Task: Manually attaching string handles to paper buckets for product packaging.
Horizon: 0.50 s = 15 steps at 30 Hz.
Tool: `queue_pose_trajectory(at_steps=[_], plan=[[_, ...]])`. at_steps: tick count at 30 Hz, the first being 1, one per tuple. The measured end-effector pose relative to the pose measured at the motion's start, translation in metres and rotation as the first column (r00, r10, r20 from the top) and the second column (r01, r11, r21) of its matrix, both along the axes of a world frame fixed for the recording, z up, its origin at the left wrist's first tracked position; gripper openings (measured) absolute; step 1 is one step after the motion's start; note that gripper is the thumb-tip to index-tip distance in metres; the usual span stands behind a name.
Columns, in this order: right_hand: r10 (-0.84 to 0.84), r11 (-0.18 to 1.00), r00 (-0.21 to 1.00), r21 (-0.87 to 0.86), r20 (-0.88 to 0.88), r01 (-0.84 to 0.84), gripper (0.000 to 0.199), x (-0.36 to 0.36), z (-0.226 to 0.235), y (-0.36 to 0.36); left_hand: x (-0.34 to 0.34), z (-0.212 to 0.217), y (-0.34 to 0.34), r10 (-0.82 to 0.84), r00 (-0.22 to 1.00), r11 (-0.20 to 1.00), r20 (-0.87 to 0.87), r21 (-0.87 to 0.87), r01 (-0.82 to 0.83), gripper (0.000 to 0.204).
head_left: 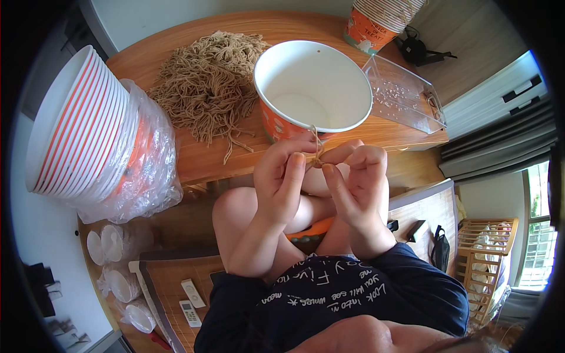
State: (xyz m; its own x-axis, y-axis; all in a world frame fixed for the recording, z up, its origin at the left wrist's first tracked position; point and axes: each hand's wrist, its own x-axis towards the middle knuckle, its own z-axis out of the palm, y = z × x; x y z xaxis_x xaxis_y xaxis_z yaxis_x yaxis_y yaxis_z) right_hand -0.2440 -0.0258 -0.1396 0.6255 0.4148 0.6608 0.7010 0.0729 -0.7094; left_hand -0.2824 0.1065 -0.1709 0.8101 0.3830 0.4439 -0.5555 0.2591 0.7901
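A large orange paper bucket with a white inside [294, 76] stands upright near the table's front edge. At the near side of its rim hangs a short loop of tan string [318, 141]. Just below that rim, my left hand [281, 182] pinches the string between thumb and fingers. Close beside it, my right hand [360, 183] pinches the same string, thumb tip against what looks like a small knot. Another small hole shows in the bucket's far wall. Left of the bucket lies a heap of loose tan strings [206, 82].
A tall stack of buckets in clear plastic [88, 135] rises at the left. More stacked buckets [379, 26] stand at the far right of the wooden table [194, 156], near a clear plastic tray with small white bits [406, 94]. Below left, two remotes [190, 313] lie on a mat.
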Motion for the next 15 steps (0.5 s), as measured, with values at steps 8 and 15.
queue_pose_trajectory(at_steps=[8, 15], plan=[[0.115, 0.993, 0.987, 0.01, -0.109, -0.115, 0.028, 0.001, -0.003, -0.003, 0.007, -0.008, 0.011, -0.46, 0.885, 0.845, -0.071, -0.341, 0.412, 0.017], [0.121, 0.992, 0.984, -0.003, -0.13, -0.122, 0.027, -0.002, -0.002, -0.008, 0.01, -0.009, 0.017, -0.619, 0.782, 0.726, -0.071, -0.432, 0.535, 0.017]])
